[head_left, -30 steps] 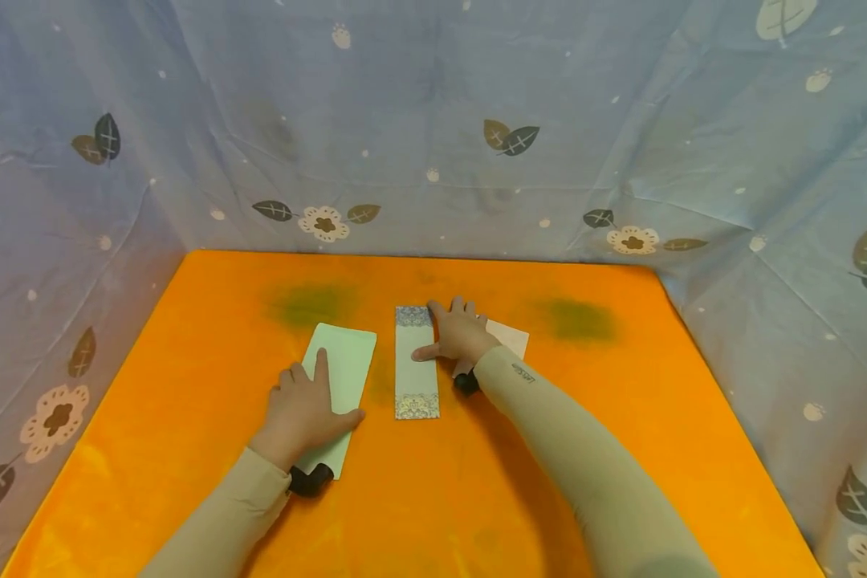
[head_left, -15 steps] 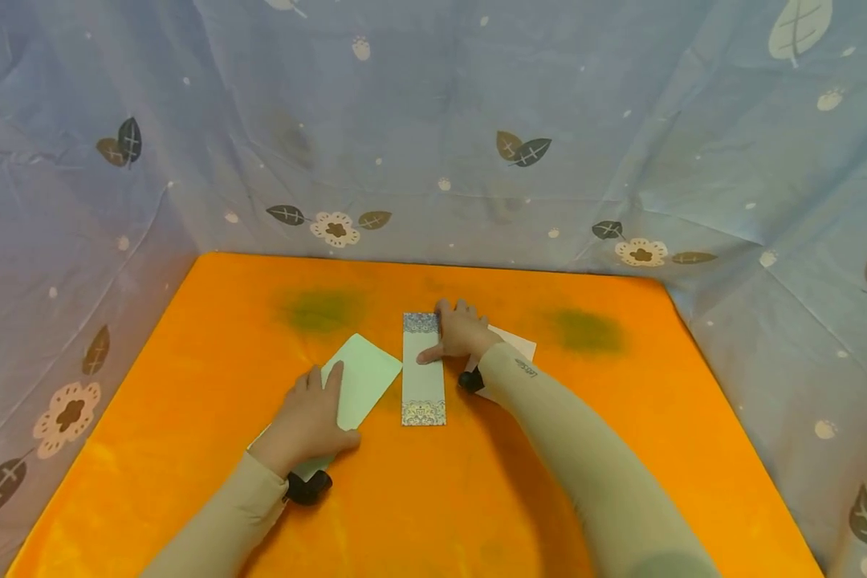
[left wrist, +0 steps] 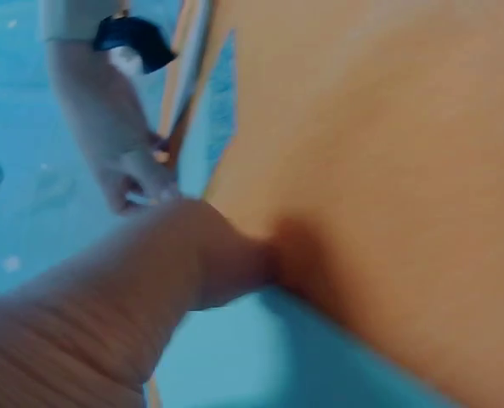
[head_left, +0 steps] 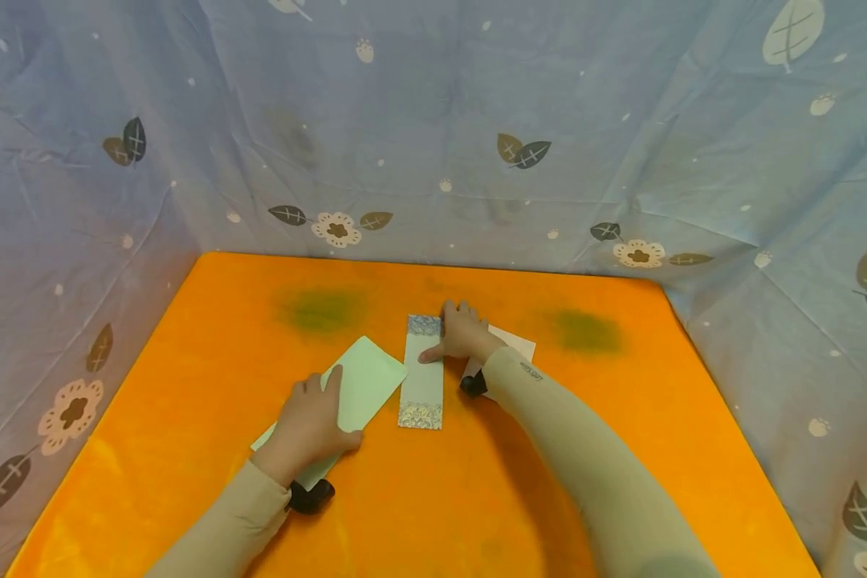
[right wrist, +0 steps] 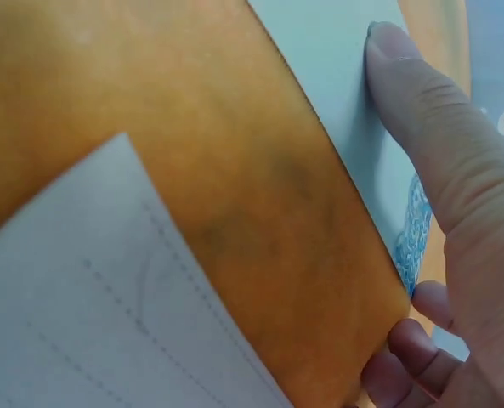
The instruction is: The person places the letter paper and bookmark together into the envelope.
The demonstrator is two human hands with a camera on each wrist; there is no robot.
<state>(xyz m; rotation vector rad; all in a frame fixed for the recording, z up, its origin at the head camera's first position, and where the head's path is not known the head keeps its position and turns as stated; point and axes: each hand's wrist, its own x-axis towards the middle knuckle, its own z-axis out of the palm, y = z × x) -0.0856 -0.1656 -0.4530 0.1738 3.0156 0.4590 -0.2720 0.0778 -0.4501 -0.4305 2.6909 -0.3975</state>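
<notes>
A pale green sheet of paper point(head_left: 372, 381) lies at a slant on the orange cloth. My left hand point(head_left: 311, 417) rests on it with the index finger stretched along the sheet; in the left wrist view the thumb point(left wrist: 226, 268) comes down at its edge. To the right lies a narrow pale paper strip point(head_left: 421, 381) with ornate printed bands at both ends. My right hand point(head_left: 462, 333) spreads over its far right side, the thumb point(right wrist: 421, 102) laid on the strip and fingertips by its patterned corner. One corner of the green sheet reaches the strip's left edge.
A whitish paper point(right wrist: 141, 280) with dotted lines lies under the right wrist, partly hidden in the head view. The orange cloth point(head_left: 419, 506) covers the table. Pale blue curtains point(head_left: 419, 104) printed with leaves and flowers close off the back and sides.
The green sheet has turned clockwise under the left hand, its far corner swinging right to the strip. The strip has tilted slightly, and the right hand keeps its place on it.
</notes>
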